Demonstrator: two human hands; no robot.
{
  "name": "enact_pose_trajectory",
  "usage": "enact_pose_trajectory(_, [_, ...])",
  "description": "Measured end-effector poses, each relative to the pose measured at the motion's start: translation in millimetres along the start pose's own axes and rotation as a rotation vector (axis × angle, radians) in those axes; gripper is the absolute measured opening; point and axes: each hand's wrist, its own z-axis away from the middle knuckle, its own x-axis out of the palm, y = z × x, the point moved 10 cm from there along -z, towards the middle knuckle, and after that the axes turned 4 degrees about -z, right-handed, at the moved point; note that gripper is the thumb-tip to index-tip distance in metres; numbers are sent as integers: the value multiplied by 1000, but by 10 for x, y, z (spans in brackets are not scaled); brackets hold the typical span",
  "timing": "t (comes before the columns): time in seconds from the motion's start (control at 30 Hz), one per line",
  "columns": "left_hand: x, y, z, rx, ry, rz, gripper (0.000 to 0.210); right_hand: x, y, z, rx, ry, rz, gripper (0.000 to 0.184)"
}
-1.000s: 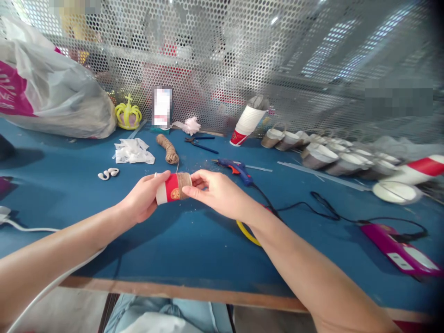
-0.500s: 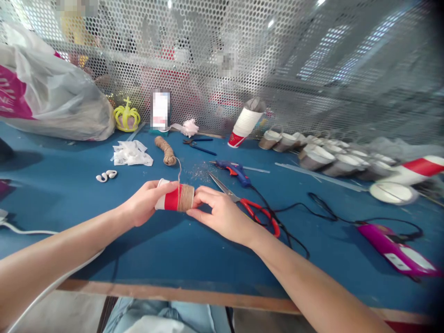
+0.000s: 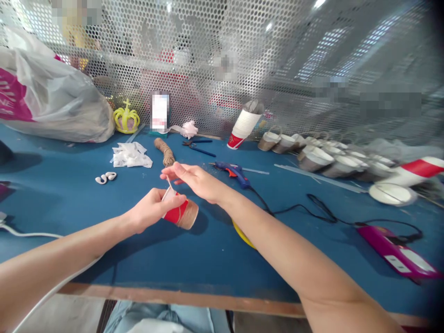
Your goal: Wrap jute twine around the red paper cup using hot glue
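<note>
My left hand (image 3: 151,210) is closed around a red and white paper cup (image 3: 175,212), its lower right end wrapped in brown twine (image 3: 189,216). The cup is tilted just above the blue table. Over the cup's upper left end, my right hand (image 3: 194,181) has its fingers closed on the strand of twine rising from the cup. The bundle of twine (image 3: 168,153) lies just beyond those fingers. A blue hot glue gun (image 3: 234,172) rests on the table to the right. The scissors are hidden, apparently by my right forearm.
Pliers (image 3: 199,147), white crumpled material (image 3: 130,155) and a stack of paper cups (image 3: 243,127) stand or lie farther back. Several wrapped cups (image 3: 317,159) line the right. A purple power strip (image 3: 397,252) lies nearer; a yellow curved edge (image 3: 243,233) shows beside my right forearm.
My right hand has left the cup's wrapped end and moved up and left to the twine. The cup has tilted, its wrapped end lower. My forearm now covers where the red-handled scissors lay.
</note>
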Motion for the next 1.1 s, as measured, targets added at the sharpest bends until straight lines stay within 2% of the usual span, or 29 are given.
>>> enact_pose_trajectory(0.13, [-58, -73, -17, -52, 60, 39, 34, 191, -94, -82, -52, -121, 129, 40])
enact_pose_trajectory(0.2, [-60, -91, -19, -69, 65, 64, 34, 142, -50, -104, -35, -110, 211, 39])
enact_pose_trajectory(0.27, [-55, -88, -16, -75, 66, 77, 35, -137, 31, -103, 19, 33, 380, 34])
enact_pose_trajectory(0.37, [-66, -61, -13, -68, 80, 64, 37, -900, 161, 85, 191, 395, 665, 25])
enact_pose_trajectory(0.43, [-82, -43, -16, -57, 89, 43, 38, -1357, 261, 298, 285, 542, 730, 25])
enact_pose_trajectory(0.5, [-105, -42, -21, -52, 99, 20, 40, -1704, 436, 526, 401, 614, 761, 22])
enact_pose_trajectory(0.6, [-142, -59, -29, -43, 113, 5, 42, -1921, 768, 750, 528, 598, 728, 19])
enact_pose_trajectory(0.7, [-175, -69, -29, -33, 134, 6, 41, -1951, 989, 807, 563, 613, 659, 24])
enact_pose_trajectory(0.77, [-186, -74, -25, -46, 147, 10, 39, -1950, 1007, 800, 542, 660, 601, 16])
enact_pose_trajectory(0.83, [-183, -82, -22, -78, 149, 36, 37, -1933, 904, 806, 478, 714, 527, 5])
enact_pose_trajectory(0.9, [-175, -89, -19, -117, 145, 73, 34, -1878, 702, 852, 382, 753, 440, 8])
enact_pose_trajectory(0.97, [-180, -88, -20, -142, 147, 101, 33, -1751, 472, 921, 278, 745, 329, 16])
enact_pose_trajectory(1.0, [-188, -88, -22, -149, 148, 105, 33, -1644, 386, 946, 213, 713, 169, 16])
enact_pose_trajectory(1.03, [-197, -88, -25, -152, 147, 105, 34, -1510, 339, 968, 208, 655, 63, 14])
enact_pose_trajectory(1.1, [-219, -107, -31, -158, 145, 92, 36, -1259, 222, 1024, 210, 577, 33, 16])
